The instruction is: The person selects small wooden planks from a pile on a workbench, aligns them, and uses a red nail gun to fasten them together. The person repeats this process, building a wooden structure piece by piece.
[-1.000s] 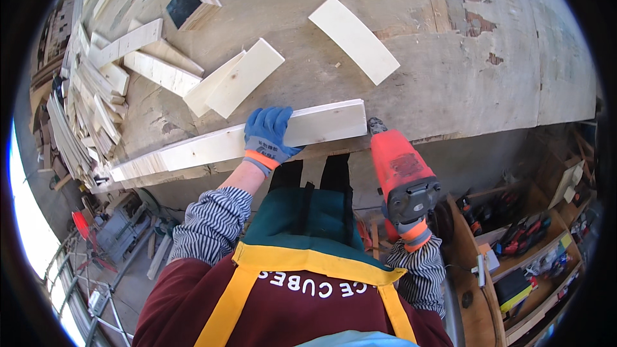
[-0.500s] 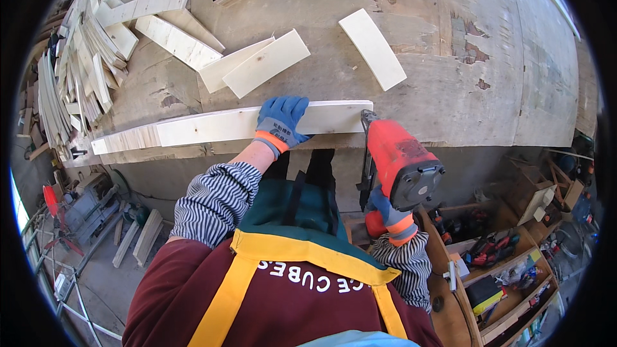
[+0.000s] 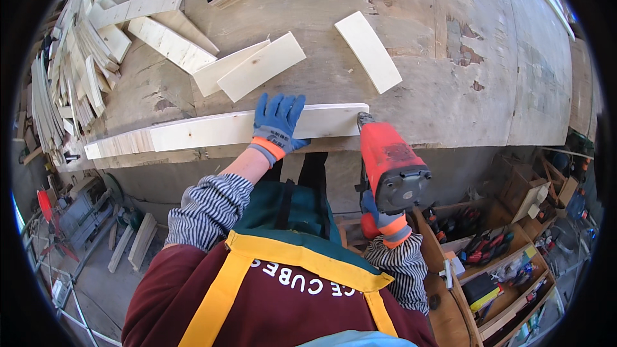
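Along the near edge of the bench (image 3: pixel 450 112), the long board (image 3: pixel 205 130) seems part-fastened, loose boards (image 3: pixel 261 67) farther across apparently remaining, the red nail gun (image 3: pixel 389 148) in the right hand's (image 3: pixel 384 218) closed grip, the left hand (image 3: pixel 277 122) clasping the board, fingers barely bent.

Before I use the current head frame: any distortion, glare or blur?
Head view: fisheye bows the workbench edges toward the black surround; head view: a small bright patch blows out at the left rim; head view: shadows are soft, left hand and red nail gun reasonably sharp.
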A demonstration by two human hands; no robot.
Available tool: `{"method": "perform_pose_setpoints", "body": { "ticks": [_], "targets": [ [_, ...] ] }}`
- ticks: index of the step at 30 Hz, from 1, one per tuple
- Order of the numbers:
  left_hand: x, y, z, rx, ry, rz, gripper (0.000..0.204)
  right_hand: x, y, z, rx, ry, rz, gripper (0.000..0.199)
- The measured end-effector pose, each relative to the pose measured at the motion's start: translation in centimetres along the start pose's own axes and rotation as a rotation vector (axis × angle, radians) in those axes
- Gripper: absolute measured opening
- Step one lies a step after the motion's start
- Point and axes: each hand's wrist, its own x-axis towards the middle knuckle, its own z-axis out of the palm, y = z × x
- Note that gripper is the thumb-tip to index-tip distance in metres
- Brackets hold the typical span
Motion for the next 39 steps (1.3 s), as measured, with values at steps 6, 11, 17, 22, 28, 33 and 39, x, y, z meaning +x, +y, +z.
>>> {"method": "perform_pose_setpoints", "body": {
  "ticks": [6, 11, 17, 22, 28, 33, 39],
  "targets": [
    [3.5, 7.3, -0.7, -0.042, -0.044, 0.059, 0.098, 0.7, -3.1, -0.7, -0.025, 0.133, -0.165, 0.01],
    [6.8, 7.8, 1.0, -0.078, -0.292, 0.04, 0.077, 0.9, -2.5, -1.1, -0.177, 0.155, -0.181, 0.013],
    [6.5, 7.6, 1.4, -0.094, -0.271, 0.027, 0.073, 1.0, -2.3, -1.9, -0.083, 0.044, -0.118, 0.012],
    [6.5, 8.2, 0.7, -0.075, -0.29, -0.007, 0.071, 1.0, -2.7, -1.7, 0.036, 0.027, -0.078, 0.011],
    [6.5, 7.8, 1.2, -0.043, -0.29, 0.032, 0.067, 1.7, -5.0, -4.0, 0.095, -0.186, 0.153, 0.022],
    [6.7, 8.3, 0.7, -0.082, -0.286, -0.009, 0.06, 2.2, -6.2, -4.4, 0.035, -0.057, -0.006, 0.022],
    [6.7, 8.1, 0.9, -0.071, -0.286, -0.022, 0.062, 1.4, -8.5, -4.8, 0.01, -0.094, 0.077, 0.025]
  ]
}}
